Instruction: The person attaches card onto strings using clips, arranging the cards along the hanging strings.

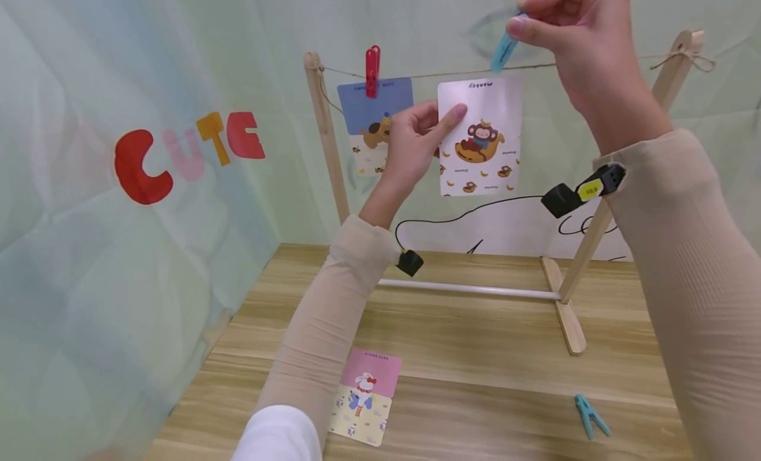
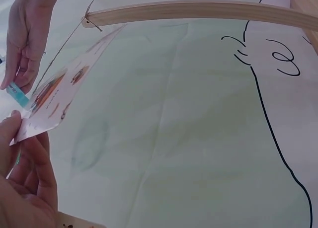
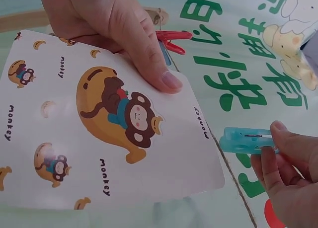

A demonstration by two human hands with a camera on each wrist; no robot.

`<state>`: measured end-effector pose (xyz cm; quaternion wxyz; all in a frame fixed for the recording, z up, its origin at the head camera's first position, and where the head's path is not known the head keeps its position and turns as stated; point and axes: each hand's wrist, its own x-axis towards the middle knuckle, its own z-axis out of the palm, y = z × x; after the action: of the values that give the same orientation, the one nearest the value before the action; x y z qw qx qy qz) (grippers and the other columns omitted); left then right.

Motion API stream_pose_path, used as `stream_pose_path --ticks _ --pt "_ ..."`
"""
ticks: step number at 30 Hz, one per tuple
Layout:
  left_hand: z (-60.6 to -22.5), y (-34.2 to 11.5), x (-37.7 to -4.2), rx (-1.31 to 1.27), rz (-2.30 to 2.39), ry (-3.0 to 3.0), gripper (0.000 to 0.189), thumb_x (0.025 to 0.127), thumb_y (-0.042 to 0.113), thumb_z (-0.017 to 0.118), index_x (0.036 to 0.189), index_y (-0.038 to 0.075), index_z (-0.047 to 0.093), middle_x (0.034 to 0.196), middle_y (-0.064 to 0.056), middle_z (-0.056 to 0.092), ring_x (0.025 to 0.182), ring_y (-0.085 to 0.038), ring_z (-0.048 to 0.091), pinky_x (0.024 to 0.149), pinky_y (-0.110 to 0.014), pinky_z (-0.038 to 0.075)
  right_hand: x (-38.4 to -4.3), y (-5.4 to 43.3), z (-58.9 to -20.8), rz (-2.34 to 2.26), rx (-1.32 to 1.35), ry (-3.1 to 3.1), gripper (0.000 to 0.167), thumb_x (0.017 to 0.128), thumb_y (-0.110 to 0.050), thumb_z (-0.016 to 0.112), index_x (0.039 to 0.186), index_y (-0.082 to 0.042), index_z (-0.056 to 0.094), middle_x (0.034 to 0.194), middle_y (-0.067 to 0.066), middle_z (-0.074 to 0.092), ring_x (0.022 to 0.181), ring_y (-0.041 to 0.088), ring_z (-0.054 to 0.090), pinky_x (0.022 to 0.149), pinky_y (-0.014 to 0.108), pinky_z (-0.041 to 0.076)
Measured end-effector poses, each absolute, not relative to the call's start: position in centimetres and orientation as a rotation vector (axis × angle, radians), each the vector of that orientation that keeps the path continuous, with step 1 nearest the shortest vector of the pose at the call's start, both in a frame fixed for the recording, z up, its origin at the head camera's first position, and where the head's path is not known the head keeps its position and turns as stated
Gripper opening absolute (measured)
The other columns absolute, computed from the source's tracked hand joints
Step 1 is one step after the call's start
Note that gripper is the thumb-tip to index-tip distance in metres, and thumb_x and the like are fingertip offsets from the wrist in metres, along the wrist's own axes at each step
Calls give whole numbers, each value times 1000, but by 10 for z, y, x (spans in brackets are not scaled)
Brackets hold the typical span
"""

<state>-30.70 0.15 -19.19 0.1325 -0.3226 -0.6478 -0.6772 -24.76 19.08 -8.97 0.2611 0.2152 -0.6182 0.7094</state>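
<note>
My left hand (image 1: pixel 419 139) pinches the left edge of a white monkey card (image 1: pixel 480 134), thumb on its printed face, and holds it up just below a thin string (image 1: pixel 440 74). Above the card, my right hand (image 1: pixel 579 45) pinches a blue clothespin (image 1: pixel 505 46) between thumb and fingers. In the right wrist view the tip of this clothespin (image 3: pixel 243 140) is right at the string, beside the card's top edge. To the left, a blue-topped dog card (image 1: pixel 377 94) hangs from the string under a red clothespin (image 1: pixel 372 71), partly covered by my left hand.
A wooden frame with a left post (image 1: pixel 324 131) and a right post (image 1: pixel 672 78) carries the string; a white bar (image 1: pixel 470 288) joins it low down. On the table (image 1: pixel 464 368) lie a pink-and-yellow card (image 1: pixel 365 395) and a teal clothespin (image 1: pixel 590 416). Coloured letters (image 1: pixel 143 167) mark the left backdrop.
</note>
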Motion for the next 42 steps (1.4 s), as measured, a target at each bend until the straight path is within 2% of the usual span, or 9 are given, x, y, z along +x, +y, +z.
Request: stream_pose_path --ticks 11,18,26,42 --pt "-191 4 -306 -944 -1983 -1868 21 96 15 69 106 -3 70 90 -11 74 76 -23 70 67 -31 59 -252 187 -86 1968 554 -1686 15 80 9 75 93 5 68 95 12 65 91 20 64 93 22 51" --pt "-190 6 -305 -931 -1992 -1873 21 96 16 70 106 -3 71 89 -11 74 75 -22 71 67 -32 59 -254 185 -84 1976 536 -1703 15 78 9 78 89 4 68 92 12 65 89 19 64 91 21 51" --pt "-190 5 -304 -939 -1976 -1882 21 96 16 69 107 -2 71 90 -10 74 76 -22 70 68 -31 59 -256 186 -84 1984 567 -1706 13 76 14 78 82 7 70 83 12 65 80 18 64 83 20 53" --pt "-190 4 -304 -926 -1989 -1866 21 96 15 69 108 -2 71 89 -11 74 75 -22 71 67 -31 59 -255 189 -87 1890 591 -1897 10 80 7 78 88 4 72 87 10 69 84 18 66 86 19 52"
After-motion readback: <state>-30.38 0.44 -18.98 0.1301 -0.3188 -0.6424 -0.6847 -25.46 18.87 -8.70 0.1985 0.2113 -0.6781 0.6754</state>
